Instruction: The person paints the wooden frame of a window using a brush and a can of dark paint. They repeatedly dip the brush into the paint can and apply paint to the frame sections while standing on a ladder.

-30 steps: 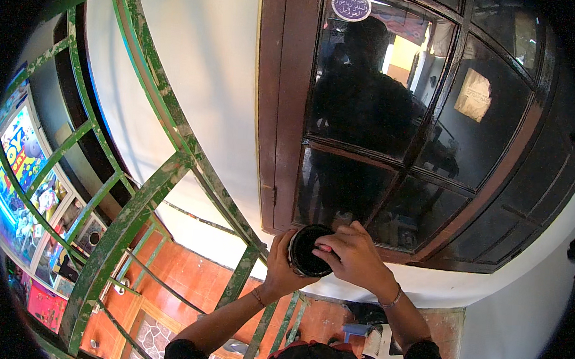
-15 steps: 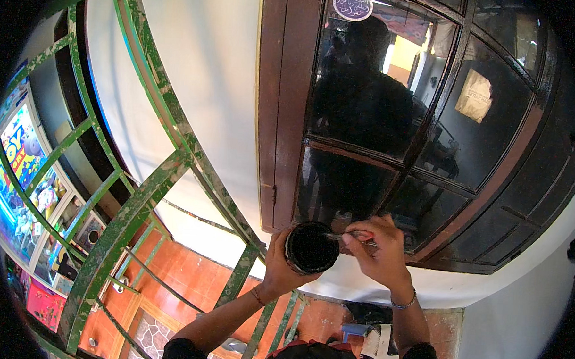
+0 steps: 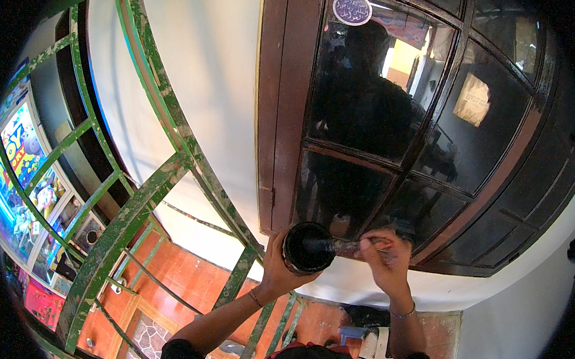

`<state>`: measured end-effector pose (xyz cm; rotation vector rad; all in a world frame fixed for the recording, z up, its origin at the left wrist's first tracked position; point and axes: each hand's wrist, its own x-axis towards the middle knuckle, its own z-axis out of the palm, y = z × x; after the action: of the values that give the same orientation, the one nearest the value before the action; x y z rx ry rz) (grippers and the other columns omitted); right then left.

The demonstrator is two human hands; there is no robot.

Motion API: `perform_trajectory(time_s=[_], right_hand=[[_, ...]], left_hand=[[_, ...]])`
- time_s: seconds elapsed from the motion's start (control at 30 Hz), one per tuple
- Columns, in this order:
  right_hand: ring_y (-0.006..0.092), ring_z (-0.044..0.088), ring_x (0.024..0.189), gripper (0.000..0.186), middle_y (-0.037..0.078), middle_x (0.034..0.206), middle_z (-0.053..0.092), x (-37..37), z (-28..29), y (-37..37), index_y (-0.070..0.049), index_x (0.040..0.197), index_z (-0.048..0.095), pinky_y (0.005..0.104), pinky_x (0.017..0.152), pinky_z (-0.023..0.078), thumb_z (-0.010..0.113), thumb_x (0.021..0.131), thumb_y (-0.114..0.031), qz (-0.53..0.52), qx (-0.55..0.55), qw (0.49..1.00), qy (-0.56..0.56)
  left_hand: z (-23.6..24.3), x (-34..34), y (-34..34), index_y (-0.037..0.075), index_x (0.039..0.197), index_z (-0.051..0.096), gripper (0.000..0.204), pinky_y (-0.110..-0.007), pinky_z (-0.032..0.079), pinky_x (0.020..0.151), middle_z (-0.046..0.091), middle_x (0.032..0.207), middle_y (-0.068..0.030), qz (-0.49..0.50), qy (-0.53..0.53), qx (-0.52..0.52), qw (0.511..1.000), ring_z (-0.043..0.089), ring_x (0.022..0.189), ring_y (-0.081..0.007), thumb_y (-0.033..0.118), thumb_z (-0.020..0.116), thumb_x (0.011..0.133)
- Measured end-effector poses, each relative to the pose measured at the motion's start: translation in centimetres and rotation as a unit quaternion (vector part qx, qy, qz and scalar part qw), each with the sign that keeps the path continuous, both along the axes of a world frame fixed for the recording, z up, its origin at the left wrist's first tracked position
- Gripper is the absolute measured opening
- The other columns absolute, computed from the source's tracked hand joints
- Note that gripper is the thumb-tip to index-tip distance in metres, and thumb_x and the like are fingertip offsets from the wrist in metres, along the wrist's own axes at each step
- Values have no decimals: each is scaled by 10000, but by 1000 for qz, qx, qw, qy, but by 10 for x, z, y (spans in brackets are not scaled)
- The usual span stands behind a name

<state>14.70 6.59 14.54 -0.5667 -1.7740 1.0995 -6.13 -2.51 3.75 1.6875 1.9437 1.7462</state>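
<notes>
A round can of dark paint (image 3: 303,251) is gripped from the left side by my left hand (image 3: 278,269). My right hand (image 3: 387,254) grips a paintbrush (image 3: 349,246) held sideways, its bristles at the can's right rim and over the mouth, slightly blurred. Just beyond both hands stands a dark brown wooden window frame (image 3: 287,115) with black-painted bars and dark glass panes (image 3: 361,118), carrying a dark reflection of a figure, a round sticker (image 3: 351,8) and a torn paper (image 3: 472,101).
A worn green metal scaffold (image 3: 146,192) rises at my left, beside a white wall (image 3: 190,60). Below lie an orange tiled floor (image 3: 161,270), a small blue stool (image 3: 351,333) and a white-and-blue container (image 3: 376,350). A brightly printed display (image 3: 25,168) is at far left.
My right hand has moved rightward, drawing the brush out from inside the can toward its right rim. My left hand has shifted slightly, still holding the can.
</notes>
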Motion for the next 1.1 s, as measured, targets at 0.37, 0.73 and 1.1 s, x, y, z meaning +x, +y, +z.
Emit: perform_trajectory(time_s=[0.37,0.73,1.1], right_hand=[[157,726,730,174,66,791,741,-3,-27,-1,-2,1017,695,277,720,515,724,995,-172,-35,-107,992,60],[155,688,720,122,35,772,659,-3,-48,-8,-18,1010,675,320,652,506,692,1010,-139,-50,-156,978,130],[183,698,799,179,104,862,730,-1,-46,-13,-24,1118,631,291,734,503,674,1031,-176,14,-197,966,168]], left_hand=[[5,1,-2,-17,1426,431,1039,-464,522,1023,540,1300,-192,7,-11,27,1000,594,1223,-359,367,987,636],[2,-2,0,-58,1407,419,1063,-481,531,1013,536,1301,-222,10,7,20,1000,601,1213,-384,398,982,629],[-1,-4,-3,-49,1452,380,1123,-478,519,1044,513,1346,-227,15,-24,-24,999,580,1260,-384,442,977,638]])
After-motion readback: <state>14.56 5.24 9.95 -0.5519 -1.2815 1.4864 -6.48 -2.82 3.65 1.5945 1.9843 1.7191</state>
